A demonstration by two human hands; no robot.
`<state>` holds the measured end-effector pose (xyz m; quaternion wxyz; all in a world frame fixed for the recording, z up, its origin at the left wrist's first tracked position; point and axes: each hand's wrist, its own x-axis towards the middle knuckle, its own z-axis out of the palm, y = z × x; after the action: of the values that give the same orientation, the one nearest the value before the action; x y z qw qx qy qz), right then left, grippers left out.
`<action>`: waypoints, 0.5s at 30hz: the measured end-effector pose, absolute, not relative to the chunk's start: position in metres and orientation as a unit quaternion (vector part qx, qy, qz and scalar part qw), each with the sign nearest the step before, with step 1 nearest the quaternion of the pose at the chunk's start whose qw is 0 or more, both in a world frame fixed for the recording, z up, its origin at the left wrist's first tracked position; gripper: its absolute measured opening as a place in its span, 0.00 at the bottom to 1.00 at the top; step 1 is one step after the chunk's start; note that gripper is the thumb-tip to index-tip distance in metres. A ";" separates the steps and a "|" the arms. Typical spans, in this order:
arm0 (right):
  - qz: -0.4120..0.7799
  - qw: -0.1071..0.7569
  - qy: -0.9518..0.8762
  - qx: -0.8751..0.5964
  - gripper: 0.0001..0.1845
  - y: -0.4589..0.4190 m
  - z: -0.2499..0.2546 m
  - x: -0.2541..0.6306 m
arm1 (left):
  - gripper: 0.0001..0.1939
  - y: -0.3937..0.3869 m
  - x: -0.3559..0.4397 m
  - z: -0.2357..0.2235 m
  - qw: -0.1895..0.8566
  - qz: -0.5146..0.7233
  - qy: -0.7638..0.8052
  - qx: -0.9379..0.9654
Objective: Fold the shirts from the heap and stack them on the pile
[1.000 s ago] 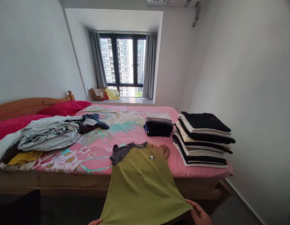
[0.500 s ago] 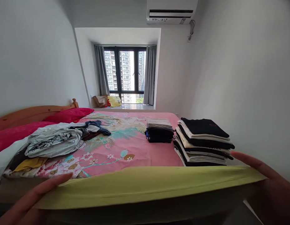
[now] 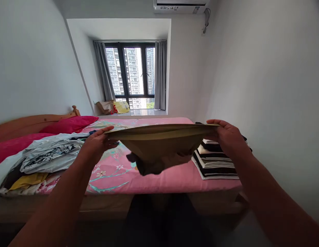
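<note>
my left hand [image 3: 96,140] and right hand [image 3: 228,135] gripping a shirt [image 3: 161,142], dangling it over the pink bed [image 3: 154,184], kinda messy pile [image 3: 52,154] sprawling left, stack [image 3: 218,166] sitting right, curtains [image 3: 161,75] flanking the window [image 3: 132,72]

Shirt [image 3: 161,147]'s up in the air before the bed [image 3: 154,183]'s middle. Clothes heap [image 3: 51,156] is on the bed's left, clothes stack [image 3: 217,165] on its right. Pillows [image 3: 71,124] are at its left end, sill [image 3: 149,112] and window [image 3: 133,73] behind it.
</note>
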<state>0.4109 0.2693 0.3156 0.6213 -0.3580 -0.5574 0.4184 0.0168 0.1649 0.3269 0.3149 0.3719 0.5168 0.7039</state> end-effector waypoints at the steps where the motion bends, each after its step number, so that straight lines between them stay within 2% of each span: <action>1: 0.378 0.644 -0.569 -0.346 0.11 0.268 0.324 0.408 | 0.20 0.168 0.019 0.334 0.297 0.711 0.508 0.385; 4: 0.320 0.651 -0.599 -0.340 0.14 0.263 0.328 0.399 | 0.20 0.170 0.017 0.338 0.262 0.709 0.514 0.406; 7: 0.345 0.578 -0.635 -0.379 0.16 0.264 0.291 0.389 | 0.20 0.176 -0.004 0.311 0.294 0.679 0.558 0.376; 11: 0.410 0.422 -0.683 -0.432 0.20 0.255 0.198 0.367 | 0.18 0.183 -0.047 0.232 0.363 0.641 0.599 0.314; 15: 0.390 0.330 -0.740 -0.438 0.20 0.213 0.102 0.339 | 0.16 0.163 -0.072 0.132 0.389 0.623 0.647 0.205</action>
<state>0.3391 0.2129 0.1016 0.3300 -0.4381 -0.7399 0.3895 -0.0717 0.1629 0.1321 0.3890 0.2053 0.6469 0.6229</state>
